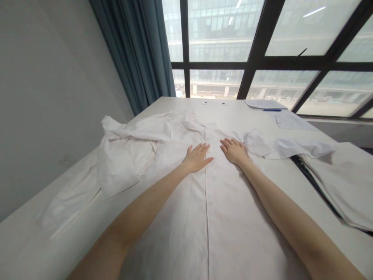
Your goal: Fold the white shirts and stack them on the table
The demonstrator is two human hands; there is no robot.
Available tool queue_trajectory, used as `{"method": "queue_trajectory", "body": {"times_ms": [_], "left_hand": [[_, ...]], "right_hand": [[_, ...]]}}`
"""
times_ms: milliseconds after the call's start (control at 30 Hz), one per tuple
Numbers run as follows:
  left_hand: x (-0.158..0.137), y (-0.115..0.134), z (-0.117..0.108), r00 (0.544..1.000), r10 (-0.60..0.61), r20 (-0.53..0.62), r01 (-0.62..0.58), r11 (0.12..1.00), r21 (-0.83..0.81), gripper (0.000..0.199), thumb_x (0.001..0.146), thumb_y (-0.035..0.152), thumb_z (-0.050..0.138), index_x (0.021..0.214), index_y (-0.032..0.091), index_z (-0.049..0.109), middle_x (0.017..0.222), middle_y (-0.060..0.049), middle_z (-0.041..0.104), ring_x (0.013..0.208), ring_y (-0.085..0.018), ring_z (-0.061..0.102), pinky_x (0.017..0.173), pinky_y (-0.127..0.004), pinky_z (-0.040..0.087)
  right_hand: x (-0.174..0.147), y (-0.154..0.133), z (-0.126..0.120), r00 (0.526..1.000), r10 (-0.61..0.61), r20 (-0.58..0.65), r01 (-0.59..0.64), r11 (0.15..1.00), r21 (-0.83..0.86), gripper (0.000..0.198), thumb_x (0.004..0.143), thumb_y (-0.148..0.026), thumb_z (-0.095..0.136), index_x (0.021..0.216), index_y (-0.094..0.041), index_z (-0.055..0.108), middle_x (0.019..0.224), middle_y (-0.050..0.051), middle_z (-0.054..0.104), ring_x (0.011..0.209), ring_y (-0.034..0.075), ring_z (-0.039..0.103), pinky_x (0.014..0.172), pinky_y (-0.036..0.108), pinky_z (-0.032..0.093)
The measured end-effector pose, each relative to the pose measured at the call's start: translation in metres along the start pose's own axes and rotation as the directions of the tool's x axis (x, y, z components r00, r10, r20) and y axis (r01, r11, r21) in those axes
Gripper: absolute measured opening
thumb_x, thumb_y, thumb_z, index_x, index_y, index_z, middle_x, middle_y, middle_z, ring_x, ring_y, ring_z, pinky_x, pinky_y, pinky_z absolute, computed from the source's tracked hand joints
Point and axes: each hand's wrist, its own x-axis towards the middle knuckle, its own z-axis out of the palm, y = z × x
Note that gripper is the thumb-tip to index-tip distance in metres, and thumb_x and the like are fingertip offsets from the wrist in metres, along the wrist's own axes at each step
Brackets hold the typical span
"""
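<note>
A long white button-front coat [180, 210] lies spread on the white table, its buttoned front edge running down the middle toward me. My left hand [196, 158] rests flat on the chest, left of the button line, with the thumb reaching across it. On the other side, my right hand [234, 151] presses flat on the cloth near the right shoulder, fingers stretched out. Neither hand grips anything. The left sleeve [122, 175] is bunched and folded at the left, and the right sleeve [300, 147] stretches out to the right.
More white cloth [346, 182] lies at the right over a dark-edged flat item [316, 186]. Papers [265, 104] and a blue pen [272, 110] are at the table's [186, 102] far right. A blue curtain [140, 50] and windows stand behind; a grey wall [52, 97] is at left.
</note>
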Motion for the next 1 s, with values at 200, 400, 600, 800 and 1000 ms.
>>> {"method": "queue_trajectory", "body": {"times_ms": [200,400,600,800,1000], "left_hand": [[0.029,-0.046,-0.008,0.996,-0.088,-0.005,0.088,0.995,0.041,0.059,0.100,0.054,0.027,0.150,0.023,0.032,0.158,-0.011,0.032,0.146,-0.026,0.026,0.117,-0.052,0.014],[0.059,-0.070,-0.011,0.981,-0.187,-0.059,0.190,0.980,0.063,0.056,0.099,0.049,0.029,0.149,0.023,0.033,0.154,-0.012,0.036,0.143,-0.029,0.028,0.115,-0.056,0.017],[0.065,-0.079,-0.006,0.983,-0.184,-0.020,0.185,0.980,0.077,0.057,0.098,0.053,0.030,0.150,0.029,0.033,0.155,-0.010,0.035,0.141,-0.028,0.033,0.113,-0.054,0.023],[0.068,-0.080,-0.005,0.984,-0.175,0.032,0.172,0.980,0.099,0.061,0.097,0.055,0.028,0.153,0.029,0.027,0.159,-0.011,0.028,0.144,-0.030,0.027,0.112,-0.055,0.022],[0.076,-0.087,-0.018,0.987,-0.148,0.060,0.142,0.986,0.091,0.064,0.091,0.064,0.039,0.146,0.032,0.039,0.155,-0.010,0.035,0.139,-0.031,0.036,0.111,-0.054,0.022]], "right_hand": [[0.000,0.002,0.002,0.999,0.014,0.041,-0.012,0.999,-0.053,0.050,0.101,-0.041,0.027,0.145,-0.025,0.043,0.155,0.008,0.039,0.138,0.034,0.035,0.108,0.057,0.028],[0.018,-0.001,-0.013,1.000,-0.006,0.026,0.008,0.997,-0.080,0.041,0.101,-0.041,0.035,0.127,-0.022,0.060,0.131,0.013,0.062,0.118,0.033,0.056,0.101,0.056,0.037],[0.075,0.013,-0.021,0.996,0.083,-0.029,-0.085,0.994,-0.067,0.031,0.097,-0.035,0.053,0.121,-0.017,0.060,0.122,0.010,0.062,0.106,0.023,0.061,0.091,0.045,0.051],[0.097,0.016,0.002,0.981,0.192,-0.023,-0.194,0.978,-0.076,0.036,0.094,-0.036,0.059,0.125,-0.018,0.057,0.125,0.009,0.059,0.104,0.022,0.061,0.087,0.044,0.054],[0.091,0.024,0.008,0.964,0.254,-0.076,-0.261,0.959,-0.111,0.037,0.093,-0.037,0.060,0.125,-0.017,0.057,0.124,0.009,0.059,0.104,0.022,0.062,0.087,0.044,0.054]]}}
